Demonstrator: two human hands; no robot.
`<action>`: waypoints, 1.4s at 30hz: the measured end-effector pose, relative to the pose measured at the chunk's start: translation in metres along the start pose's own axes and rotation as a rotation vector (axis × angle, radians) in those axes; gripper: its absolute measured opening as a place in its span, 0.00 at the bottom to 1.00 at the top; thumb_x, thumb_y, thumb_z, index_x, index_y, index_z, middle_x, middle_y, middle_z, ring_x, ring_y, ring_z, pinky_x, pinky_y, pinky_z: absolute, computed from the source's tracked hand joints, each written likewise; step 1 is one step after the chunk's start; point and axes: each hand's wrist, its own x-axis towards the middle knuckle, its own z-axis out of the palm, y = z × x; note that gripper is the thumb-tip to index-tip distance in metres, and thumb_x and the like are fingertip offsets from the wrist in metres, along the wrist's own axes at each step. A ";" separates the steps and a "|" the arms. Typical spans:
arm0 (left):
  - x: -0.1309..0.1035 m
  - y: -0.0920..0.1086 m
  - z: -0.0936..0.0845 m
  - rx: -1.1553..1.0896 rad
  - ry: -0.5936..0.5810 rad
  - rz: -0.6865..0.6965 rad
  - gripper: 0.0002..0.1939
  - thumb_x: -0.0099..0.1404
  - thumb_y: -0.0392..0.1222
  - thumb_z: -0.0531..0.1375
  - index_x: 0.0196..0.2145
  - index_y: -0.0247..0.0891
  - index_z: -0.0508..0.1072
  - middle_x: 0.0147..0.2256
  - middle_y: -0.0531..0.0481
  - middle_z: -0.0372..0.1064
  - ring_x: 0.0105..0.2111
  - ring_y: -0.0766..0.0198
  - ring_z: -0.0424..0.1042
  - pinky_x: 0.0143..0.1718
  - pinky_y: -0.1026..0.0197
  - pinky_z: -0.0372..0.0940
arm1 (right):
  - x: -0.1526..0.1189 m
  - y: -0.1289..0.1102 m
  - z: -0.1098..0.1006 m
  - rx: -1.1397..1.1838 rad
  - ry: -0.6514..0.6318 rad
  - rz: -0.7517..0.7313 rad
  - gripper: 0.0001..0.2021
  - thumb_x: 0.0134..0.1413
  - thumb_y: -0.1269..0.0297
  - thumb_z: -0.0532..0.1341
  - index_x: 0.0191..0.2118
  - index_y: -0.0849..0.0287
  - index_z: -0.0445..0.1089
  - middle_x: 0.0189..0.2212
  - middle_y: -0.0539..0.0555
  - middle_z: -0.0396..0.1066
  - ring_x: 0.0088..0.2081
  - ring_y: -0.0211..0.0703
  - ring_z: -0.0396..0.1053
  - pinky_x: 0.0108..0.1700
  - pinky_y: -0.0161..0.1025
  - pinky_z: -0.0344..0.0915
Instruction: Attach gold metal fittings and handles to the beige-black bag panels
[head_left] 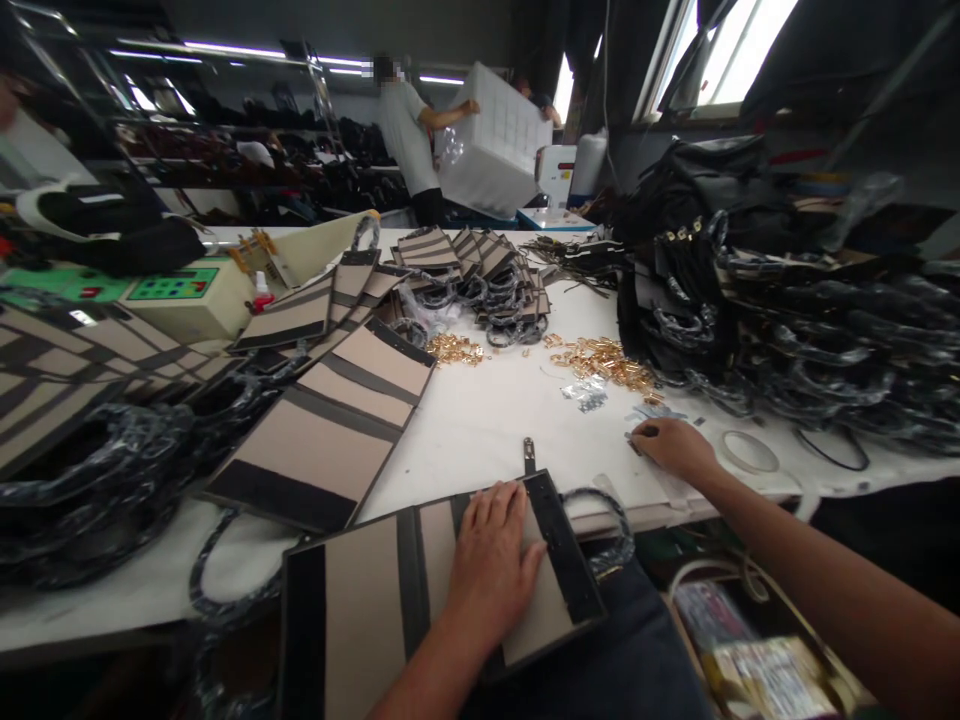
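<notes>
My left hand (495,555) lies flat, fingers stretched out, on a beige and black bag panel (364,600) at the table's front edge. From the panel's far edge a short black strap with a metal fitting (529,452) sticks out, and a plastic-wrapped handle (619,525) loops out on the right. Over the white tabletop, my right hand (671,447) has its fingertips pinched together beside small grey metal pieces (651,411). Whatever is between those fingertips is too small to make out. Gold-coloured metal fittings (607,362) lie in a heap beyond it.
More bag panels (330,430) are stacked at left and back. Black bags with wrapped handles (825,340) crowd the right side. A clear ring (750,452) lies near the right forearm, above an open box (765,650). Two people at the back hold a large white package (495,140).
</notes>
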 end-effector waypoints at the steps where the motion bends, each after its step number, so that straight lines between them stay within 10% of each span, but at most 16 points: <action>1: 0.000 0.001 -0.001 -0.005 -0.003 -0.004 0.33 0.71 0.44 0.61 0.70 0.37 0.62 0.69 0.39 0.62 0.69 0.45 0.59 0.72 0.36 0.53 | 0.000 -0.001 -0.003 0.009 -0.007 -0.013 0.11 0.55 0.59 0.63 0.36 0.53 0.84 0.37 0.57 0.83 0.42 0.55 0.77 0.40 0.42 0.65; 6: -0.001 0.002 -0.003 -0.030 -0.017 -0.018 0.33 0.72 0.47 0.61 0.71 0.36 0.61 0.70 0.40 0.59 0.71 0.46 0.57 0.74 0.39 0.50 | -0.016 -0.036 -0.023 0.103 -0.056 -0.154 0.12 0.58 0.56 0.62 0.37 0.53 0.83 0.38 0.53 0.83 0.40 0.51 0.78 0.43 0.40 0.67; 15: -0.006 0.002 -0.003 -0.086 0.016 -0.034 0.35 0.70 0.47 0.63 0.71 0.38 0.61 0.70 0.41 0.60 0.71 0.47 0.57 0.74 0.40 0.50 | -0.067 -0.157 -0.004 0.410 -0.552 -0.564 0.11 0.55 0.62 0.63 0.37 0.55 0.84 0.32 0.49 0.82 0.36 0.47 0.78 0.40 0.38 0.69; 27: -0.006 0.000 0.002 -0.129 0.096 -0.023 0.33 0.69 0.45 0.65 0.69 0.39 0.64 0.68 0.43 0.64 0.69 0.49 0.60 0.74 0.42 0.51 | -0.060 -0.159 0.016 0.188 -0.437 -0.571 0.08 0.53 0.67 0.65 0.36 0.51 0.83 0.35 0.50 0.83 0.39 0.49 0.78 0.43 0.40 0.69; 42: 0.034 -0.008 0.000 -0.119 0.231 -0.054 0.03 0.72 0.43 0.66 0.40 0.48 0.82 0.43 0.51 0.76 0.47 0.54 0.71 0.49 0.48 0.63 | -0.064 -0.141 0.022 0.270 -0.285 -0.504 0.12 0.53 0.62 0.68 0.45 0.52 0.79 0.36 0.49 0.80 0.37 0.45 0.76 0.41 0.38 0.67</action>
